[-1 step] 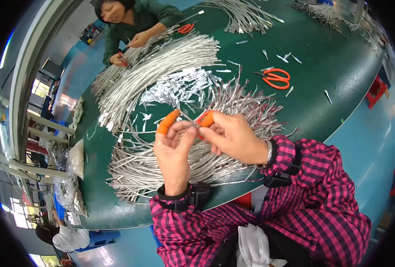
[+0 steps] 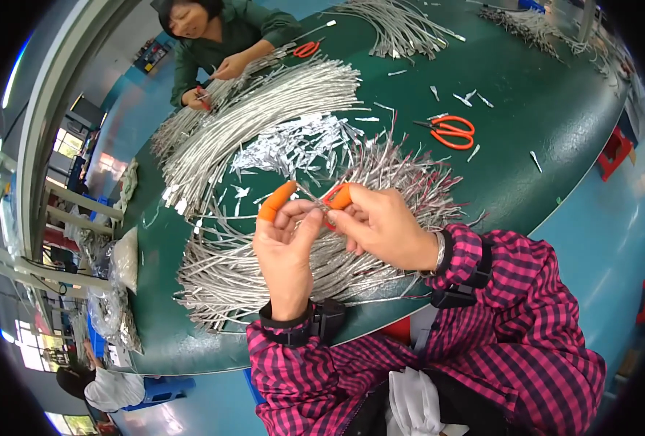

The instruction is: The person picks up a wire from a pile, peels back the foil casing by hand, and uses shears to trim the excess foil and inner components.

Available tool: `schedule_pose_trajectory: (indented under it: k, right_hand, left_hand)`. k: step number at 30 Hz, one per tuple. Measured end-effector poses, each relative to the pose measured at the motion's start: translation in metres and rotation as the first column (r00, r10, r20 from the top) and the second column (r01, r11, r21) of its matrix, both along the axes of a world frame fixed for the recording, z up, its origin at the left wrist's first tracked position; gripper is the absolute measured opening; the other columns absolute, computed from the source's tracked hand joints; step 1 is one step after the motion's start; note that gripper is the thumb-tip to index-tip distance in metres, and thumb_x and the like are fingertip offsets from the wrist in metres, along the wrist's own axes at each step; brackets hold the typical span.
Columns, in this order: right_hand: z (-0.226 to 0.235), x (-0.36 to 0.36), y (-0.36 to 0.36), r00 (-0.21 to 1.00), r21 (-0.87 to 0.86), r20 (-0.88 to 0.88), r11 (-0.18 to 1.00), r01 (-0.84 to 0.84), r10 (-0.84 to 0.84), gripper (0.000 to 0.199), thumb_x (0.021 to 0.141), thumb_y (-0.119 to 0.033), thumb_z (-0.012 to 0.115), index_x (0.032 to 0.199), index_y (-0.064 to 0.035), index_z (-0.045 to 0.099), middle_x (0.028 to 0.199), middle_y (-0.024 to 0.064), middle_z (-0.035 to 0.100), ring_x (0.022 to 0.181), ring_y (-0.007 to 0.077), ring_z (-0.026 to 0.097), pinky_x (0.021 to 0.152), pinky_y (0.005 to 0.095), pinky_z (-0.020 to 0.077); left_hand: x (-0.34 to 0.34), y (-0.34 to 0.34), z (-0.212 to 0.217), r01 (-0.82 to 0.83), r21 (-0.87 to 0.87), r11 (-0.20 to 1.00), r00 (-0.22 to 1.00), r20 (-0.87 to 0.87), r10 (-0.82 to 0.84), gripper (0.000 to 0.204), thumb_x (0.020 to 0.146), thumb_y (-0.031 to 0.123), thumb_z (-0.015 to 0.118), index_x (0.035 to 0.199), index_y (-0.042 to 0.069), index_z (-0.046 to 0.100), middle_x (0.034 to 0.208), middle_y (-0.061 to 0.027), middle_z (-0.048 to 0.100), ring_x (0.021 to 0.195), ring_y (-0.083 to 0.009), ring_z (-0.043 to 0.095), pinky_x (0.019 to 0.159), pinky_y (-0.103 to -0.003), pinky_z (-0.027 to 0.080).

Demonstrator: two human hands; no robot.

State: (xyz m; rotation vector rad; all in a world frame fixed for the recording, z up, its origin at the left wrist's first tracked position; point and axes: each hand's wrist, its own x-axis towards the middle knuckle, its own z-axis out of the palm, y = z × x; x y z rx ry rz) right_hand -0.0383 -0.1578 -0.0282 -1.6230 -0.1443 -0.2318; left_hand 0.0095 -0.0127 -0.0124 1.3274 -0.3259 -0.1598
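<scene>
Near the middle of the view, two hands meet over a green table (image 2: 541, 116). The left hand (image 2: 286, 243) is held up with its palm facing the person. It wears an orange finger cover (image 2: 277, 200) on one finger. Its thumb and fingers pinch one end of a thin silver wire (image 2: 314, 199). The right hand (image 2: 377, 225) is just beside it, at three o'clock. It has an orange finger cover too, and its fingertips pinch the same wire from the other side. The two hands touch at the fingertips. Both arms have pink and black checked sleeves (image 2: 497, 305) and a black band at each wrist.

Under the hands lies a big pile of silver wires (image 2: 235, 276), spread out like a fan. At twelve o'clock from the hands sits a heap of shiny foil scraps (image 2: 293, 145). Past that, at eleven o'clock, lies a long bundle of wires (image 2: 264, 102). At two o'clock, well apart from the hands, orange scissors (image 2: 450, 132) lie flat on the table with small scraps near them.

At the far end of the table, at eleven o'clock, another person in a green top (image 2: 221, 43) has both hands on wires. A second pair of orange scissors (image 2: 306, 49) lies close to that person.
</scene>
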Motion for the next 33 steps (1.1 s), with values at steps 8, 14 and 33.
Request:
schedule_pose_trajectory:
  k: [8,14,33]
  right_hand:
    - [-0.008,0.0,0.0,1.0,-0.046,0.007,0.999,0.029,-0.029,0.014,0.092,-0.01,0.055,0.095,0.0036,0.052,0.069,0.006,0.061,0.053,0.0091,0.059,0.041,0.0216,0.0451]
    - [-0.005,0.008,0.001,0.987,0.327,-0.125,0.944,-0.051,0.097,0.014,0.091,-0.008,0.053,0.088,0.0053,0.051,0.063,0.008,0.059,0.048,0.0129,0.06,0.038,0.0229,0.0455]
    - [-0.004,0.001,0.0,1.0,-0.078,-0.027,0.997,0.009,-0.012,0.012,0.091,-0.008,0.056,0.089,0.003,0.052,0.067,0.0053,0.06,0.051,0.0079,0.059,0.04,0.0203,0.0448]
  left_hand:
    - [-0.004,-0.008,-0.009,-0.007,-0.033,0.999,0.999,0.038,0.008,0.047,0.082,-0.008,0.06,0.126,-0.002,0.043,0.093,-0.0073,0.058,0.083,-0.0114,0.057,0.073,-0.024,0.049]
    - [-0.009,-0.014,-0.013,-0.097,0.005,0.995,0.978,0.184,0.095,0.052,0.082,-0.01,0.057,0.13,-0.001,0.038,0.092,-0.0067,0.056,0.08,-0.0105,0.055,0.071,-0.023,0.047]
    - [-0.003,-0.005,-0.015,-0.031,-0.119,0.992,0.999,-0.019,0.029,0.047,0.082,-0.006,0.06,0.126,-0.003,0.044,0.093,-0.0054,0.057,0.085,-0.01,0.054,0.078,-0.023,0.044]
